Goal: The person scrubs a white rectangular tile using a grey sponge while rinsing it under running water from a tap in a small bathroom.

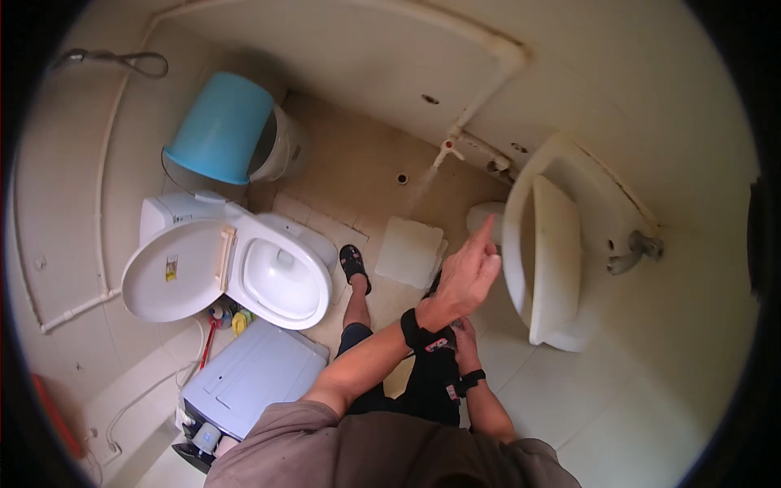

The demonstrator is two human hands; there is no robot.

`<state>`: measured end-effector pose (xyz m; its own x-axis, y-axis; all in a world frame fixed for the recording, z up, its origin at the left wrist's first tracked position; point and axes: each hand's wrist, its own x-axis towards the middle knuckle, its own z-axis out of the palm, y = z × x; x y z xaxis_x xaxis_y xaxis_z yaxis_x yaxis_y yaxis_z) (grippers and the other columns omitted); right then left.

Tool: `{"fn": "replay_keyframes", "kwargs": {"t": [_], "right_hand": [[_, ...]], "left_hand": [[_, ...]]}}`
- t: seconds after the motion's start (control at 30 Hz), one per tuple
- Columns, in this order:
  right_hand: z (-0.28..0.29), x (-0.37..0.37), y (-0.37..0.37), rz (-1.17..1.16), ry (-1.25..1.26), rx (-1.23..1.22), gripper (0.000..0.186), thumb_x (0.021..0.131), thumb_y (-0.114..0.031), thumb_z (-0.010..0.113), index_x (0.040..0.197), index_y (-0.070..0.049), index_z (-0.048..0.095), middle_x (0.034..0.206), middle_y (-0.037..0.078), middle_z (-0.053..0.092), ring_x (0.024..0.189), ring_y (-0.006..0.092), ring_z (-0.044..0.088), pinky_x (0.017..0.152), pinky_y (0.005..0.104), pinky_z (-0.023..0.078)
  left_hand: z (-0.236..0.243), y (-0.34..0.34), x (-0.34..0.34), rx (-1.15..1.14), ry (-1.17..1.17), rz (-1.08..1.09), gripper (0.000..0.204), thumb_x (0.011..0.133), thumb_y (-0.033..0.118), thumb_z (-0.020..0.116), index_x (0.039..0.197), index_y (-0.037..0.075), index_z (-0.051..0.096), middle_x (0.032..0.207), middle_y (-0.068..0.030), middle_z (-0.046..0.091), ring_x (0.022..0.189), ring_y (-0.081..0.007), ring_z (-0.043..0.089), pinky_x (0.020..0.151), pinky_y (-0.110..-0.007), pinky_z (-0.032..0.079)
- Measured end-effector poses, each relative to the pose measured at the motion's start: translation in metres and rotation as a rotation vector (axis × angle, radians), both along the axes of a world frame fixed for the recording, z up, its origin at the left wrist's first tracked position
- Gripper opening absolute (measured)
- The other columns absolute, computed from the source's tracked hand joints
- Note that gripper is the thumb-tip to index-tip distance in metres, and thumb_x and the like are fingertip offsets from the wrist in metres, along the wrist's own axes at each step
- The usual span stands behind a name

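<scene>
My left hand (462,281) is raised in front of me, beside the white washbasin (514,268). Its index finger is stretched out, and I see nothing in the hand. Below it, my right hand (467,346) is close to the left wrist, partly behind the left forearm. The right fingers are mostly hidden, so whether they grip anything does not show. Each wrist wears a black strap. Beyond the hands, a white wall tap (447,151) with a red-centred handle sprays water toward the floor. A flat white slab (409,250) lies on the floor in front of it.
A white toilet (285,281) with its lid raised stands on the left. Behind it, a blue bucket (220,126) leans upside down against a white bucket (285,146). A pale blue appliance top (256,374) sits near left. A white board (556,260) rests across the basin.
</scene>
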<state>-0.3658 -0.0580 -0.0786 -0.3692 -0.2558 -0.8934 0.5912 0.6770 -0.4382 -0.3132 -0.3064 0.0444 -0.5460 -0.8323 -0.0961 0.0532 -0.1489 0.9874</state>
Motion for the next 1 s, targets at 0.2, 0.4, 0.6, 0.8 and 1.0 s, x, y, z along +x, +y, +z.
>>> {"fn": "replay_keyframes", "kwargs": {"t": [0.2,0.4,0.6,0.8,1.0], "right_hand": [[-0.038,-0.013,0.015,0.030,-0.031,0.144,0.043,0.074,-0.008,0.062,0.115,-0.011,0.052,0.097,0.003,0.059,0.076,0.0135,0.060,0.049,0.0236,0.049],[-0.160,-0.008,0.002,0.314,-0.195,0.098,0.054,0.073,-0.005,0.062,0.125,-0.009,0.048,0.105,0.007,0.057,0.085,0.0153,0.057,0.052,0.0244,0.045],[-0.305,-0.072,0.003,0.464,0.044,0.219,0.082,0.066,-0.015,0.063,0.140,-0.008,0.030,0.109,0.008,0.054,0.078,0.0156,0.055,0.048,0.0238,0.042],[-0.402,-0.066,-0.009,0.518,0.087,0.326,0.081,0.064,-0.016,0.061,0.138,-0.002,0.030,0.104,0.011,0.056,0.075,0.0181,0.055,0.046,0.0285,0.043],[-0.423,-0.027,-0.007,0.325,0.319,0.322,0.043,0.063,-0.016,0.063,0.102,-0.003,0.051,0.081,0.006,0.054,0.058,0.0162,0.051,0.042,0.0292,0.041]], "left_hand": [[-0.179,0.035,0.041,0.607,-0.024,0.246,0.034,0.089,0.015,0.049,0.121,0.002,0.052,0.085,-0.0013,0.055,0.069,-0.0094,0.053,0.064,-0.022,0.046],[-0.469,0.134,0.129,0.795,-0.507,0.258,0.039,0.080,0.015,0.059,0.115,-0.001,0.055,0.097,-0.0086,0.058,0.085,-0.0176,0.055,0.075,-0.030,0.047],[-0.521,0.147,0.073,0.761,-0.559,0.399,0.063,0.067,0.015,0.062,0.123,-0.006,0.044,0.116,-0.0275,0.052,0.111,-0.0400,0.048,0.096,-0.040,0.037],[-0.579,0.148,0.089,0.432,-0.725,0.211,0.067,0.066,0.014,0.062,0.127,-0.005,0.040,0.124,-0.0249,0.047,0.118,-0.0392,0.042,0.103,-0.038,0.031],[-0.590,0.158,0.101,0.376,-0.805,0.205,0.067,0.063,0.013,0.065,0.124,-0.003,0.043,0.127,-0.0245,0.045,0.122,-0.0376,0.039,0.104,-0.041,0.029]]}}
